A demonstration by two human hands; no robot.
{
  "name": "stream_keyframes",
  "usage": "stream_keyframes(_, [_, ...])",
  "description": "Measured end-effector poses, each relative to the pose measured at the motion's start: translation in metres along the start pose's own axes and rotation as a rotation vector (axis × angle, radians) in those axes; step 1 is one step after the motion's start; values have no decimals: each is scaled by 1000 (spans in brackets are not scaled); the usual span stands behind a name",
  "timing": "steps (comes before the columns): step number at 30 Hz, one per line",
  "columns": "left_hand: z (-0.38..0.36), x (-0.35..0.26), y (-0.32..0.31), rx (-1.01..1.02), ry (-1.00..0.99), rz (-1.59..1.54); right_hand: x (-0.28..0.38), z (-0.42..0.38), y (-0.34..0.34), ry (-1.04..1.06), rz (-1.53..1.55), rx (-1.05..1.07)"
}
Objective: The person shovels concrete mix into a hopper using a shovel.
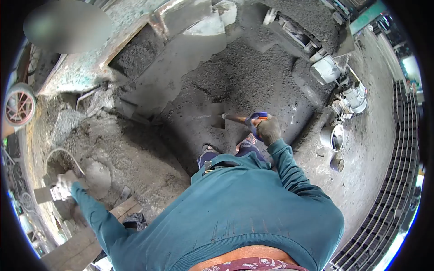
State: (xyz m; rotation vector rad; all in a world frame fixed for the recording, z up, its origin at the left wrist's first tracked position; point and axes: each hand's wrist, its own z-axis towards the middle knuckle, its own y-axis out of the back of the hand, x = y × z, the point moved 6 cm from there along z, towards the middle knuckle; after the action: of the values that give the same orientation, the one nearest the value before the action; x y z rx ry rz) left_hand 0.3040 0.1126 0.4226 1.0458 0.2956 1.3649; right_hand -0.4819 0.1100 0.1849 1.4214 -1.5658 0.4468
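Note:
My gloved right hand is closed around the handle of a shovel, whose grip end is blue and orange. The shaft points left from my fist, and the grey blade blends into the dark, gritty material in the pit before my feet. Out to the far left, my gloved left hand lies over a wooden board, fingers curled over it. A thin curved hoop rises right beside that hand. My shoes stand at the pit's near side.
A motor and a metal ring-shaped piece sit on the right ledge. Metal slats run along the far right. A spoked wheel stands at left. Planks and a black plastic bag lie behind my left arm.

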Motion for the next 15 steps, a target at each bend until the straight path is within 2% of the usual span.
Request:
stream_keyframes(1, [-16, -20, -23, -14, -51, -116, -18, 16, -6, 29, 29, 34])
stream_keyframes(2, [-46, -50, -53, -71, -184, -60, -23, 27, -7, 67, 61, 56])
stream_keyframes(3, [-66, -89, -125, -85, -242, -34, -13, 28, -7, 96, -6, 77])
stream_keyframes(4, [-124, -139, -102, 191, -298, -65, -3, 23, -9, 116, -77, 95])
stream_keyframes(5, [-176, -188, -149, -4, -478, -65, 16, 12, -8, 158, -151, 133])
stream_keyframes(6, [-250, -223, -30, 596, -570, -168, 36, 2, -4, 200, -229, 171])
stream_keyframes(7, [-310, -279, -63, 690, -762, -227, 42, -3, -1, 205, -222, 225])
stream_keyframes(8, [-386, -343, -93, 713, -1218, -214, 46, -6, 5, 208, -216, 288])
stream_keyframes(9, [-458, -372, -86, 1175, -1012, -541, 58, -8, 24, 289, -233, 297])
stream_keyframes(10, [-530, -398, -75, 1579, -657, -817, 69, -13, 46, 368, -253, 307])
stream_keyframes(11, [-565, -362, 31, 1958, -364, -765, 80, -21, 72, 443, -278, 319])
stream_keyframes(12, [-620, -383, 63, 2215, -102, -780, 99, -35, 104, 521, -366, 332])
stream_keyframes(13, [-667, -405, 94, 2454, 192, -772, 114, -49, 140, 599, -458, 346])
stream_keyframes(15, [-703, -448, 153, 2427, 592, -1162, 110, -71, 215, 769, -506, 218])
